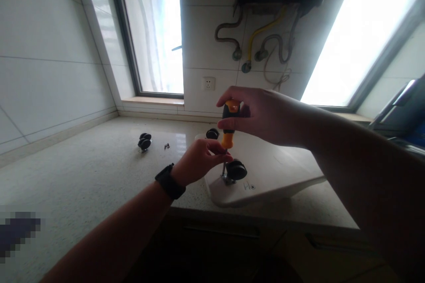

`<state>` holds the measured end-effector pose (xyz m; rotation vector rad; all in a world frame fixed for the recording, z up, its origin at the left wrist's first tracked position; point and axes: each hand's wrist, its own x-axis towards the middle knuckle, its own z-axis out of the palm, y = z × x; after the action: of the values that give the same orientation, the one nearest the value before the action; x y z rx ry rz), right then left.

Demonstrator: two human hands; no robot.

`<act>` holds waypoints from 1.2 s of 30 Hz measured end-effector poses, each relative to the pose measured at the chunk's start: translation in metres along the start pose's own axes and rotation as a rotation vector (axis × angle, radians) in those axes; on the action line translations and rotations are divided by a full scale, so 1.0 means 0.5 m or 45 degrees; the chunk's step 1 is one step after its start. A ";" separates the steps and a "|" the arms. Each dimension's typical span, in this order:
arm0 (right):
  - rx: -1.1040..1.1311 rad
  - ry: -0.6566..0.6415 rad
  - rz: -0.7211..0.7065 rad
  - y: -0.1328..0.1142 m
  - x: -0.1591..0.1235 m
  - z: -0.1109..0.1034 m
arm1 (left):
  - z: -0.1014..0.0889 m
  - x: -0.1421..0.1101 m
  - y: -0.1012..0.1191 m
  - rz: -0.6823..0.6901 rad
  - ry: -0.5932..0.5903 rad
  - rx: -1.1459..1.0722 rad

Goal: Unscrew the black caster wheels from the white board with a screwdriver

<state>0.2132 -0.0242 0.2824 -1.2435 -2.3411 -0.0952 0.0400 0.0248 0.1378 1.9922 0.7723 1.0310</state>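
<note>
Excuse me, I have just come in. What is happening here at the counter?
A person grips a yellow-and-black screwdriver upright in the right hand, while the left hand pinches its shaft. The tip is down at the metal plate of a black caster on a white panel. Another caster stands farther back. On the countertop, to the left, lie loose caster wheels and small dark screws.

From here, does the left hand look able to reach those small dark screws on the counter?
Probably yes: the screws lie left of the left hand, with nothing visible between; it would first have to leave the screwdriver.
</note>
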 end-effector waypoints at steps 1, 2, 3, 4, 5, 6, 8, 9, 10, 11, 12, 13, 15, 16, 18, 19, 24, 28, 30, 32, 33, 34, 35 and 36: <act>-0.017 0.016 -0.007 0.000 0.000 0.001 | 0.002 -0.001 0.001 -0.003 0.025 0.015; -0.032 0.034 -0.015 0.001 0.001 0.002 | 0.003 -0.001 0.001 -0.006 0.045 0.026; -0.046 0.050 -0.023 0.001 0.001 0.002 | 0.004 -0.002 0.002 -0.009 0.063 0.032; -0.057 0.061 -0.031 0.000 0.000 0.002 | 0.004 -0.002 0.003 -0.011 0.080 0.035; -0.062 0.068 -0.038 0.000 0.000 0.001 | 0.004 -0.003 0.004 -0.011 0.094 0.034; -0.063 0.072 -0.042 -0.001 -0.001 0.000 | 0.003 -0.003 0.005 -0.008 0.108 0.030; -0.057 0.082 -0.050 -0.002 -0.002 -0.002 | 0.000 -0.003 0.006 0.001 0.121 0.016; -0.051 0.091 -0.053 -0.002 -0.003 -0.003 | -0.002 -0.003 0.007 0.004 0.117 0.009; -0.043 0.101 -0.056 -0.002 -0.004 -0.004 | -0.003 -0.003 0.007 0.004 0.105 0.000; -0.032 0.108 -0.055 -0.001 -0.004 -0.005 | -0.004 -0.002 0.008 0.003 0.086 -0.010; -0.019 0.112 -0.052 0.000 -0.005 -0.005 | -0.005 -0.002 0.008 0.002 0.064 -0.021; -0.005 0.112 -0.045 0.002 -0.005 -0.006 | -0.005 -0.002 0.008 0.002 0.042 -0.034; 0.035 0.098 -0.026 0.008 -0.006 -0.006 | -0.005 -0.002 0.008 0.013 0.003 -0.063; 0.054 0.093 -0.015 0.013 -0.007 -0.006 | -0.006 -0.002 0.007 0.025 -0.013 -0.073; 0.082 0.114 0.008 0.024 -0.010 -0.005 | -0.011 -0.002 0.005 0.052 -0.045 -0.082; 0.095 0.140 0.028 0.031 -0.012 -0.005 | -0.017 -0.001 0.004 0.065 -0.071 -0.072; 0.176 0.410 0.185 0.060 -0.035 -0.006 | -0.063 0.003 -0.015 0.091 -0.207 0.150; 0.213 0.636 0.302 0.072 -0.057 -0.006 | -0.085 0.005 -0.041 0.011 -0.246 0.132; 0.210 0.733 0.322 0.080 -0.064 0.000 | -0.083 0.006 -0.053 -0.020 -0.217 0.099; 0.217 0.783 0.348 0.091 -0.068 0.010 | -0.077 0.006 -0.060 -0.038 -0.175 0.063; 0.234 0.793 0.358 0.096 -0.069 0.015 | -0.074 0.007 -0.062 -0.040 -0.158 0.049; 0.256 0.804 0.362 0.101 -0.071 0.020 | -0.074 0.008 -0.064 -0.037 -0.146 0.040; 0.279 0.824 0.359 0.105 -0.073 0.024 | -0.076 0.009 -0.064 -0.032 -0.137 0.041; 0.293 0.850 0.355 0.109 -0.075 0.027 | -0.081 0.010 -0.065 -0.027 -0.131 0.053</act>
<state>0.2692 -0.0173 0.2449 -1.1799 -1.5519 -0.1212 0.0023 0.0603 0.1289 2.0506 0.7634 0.8995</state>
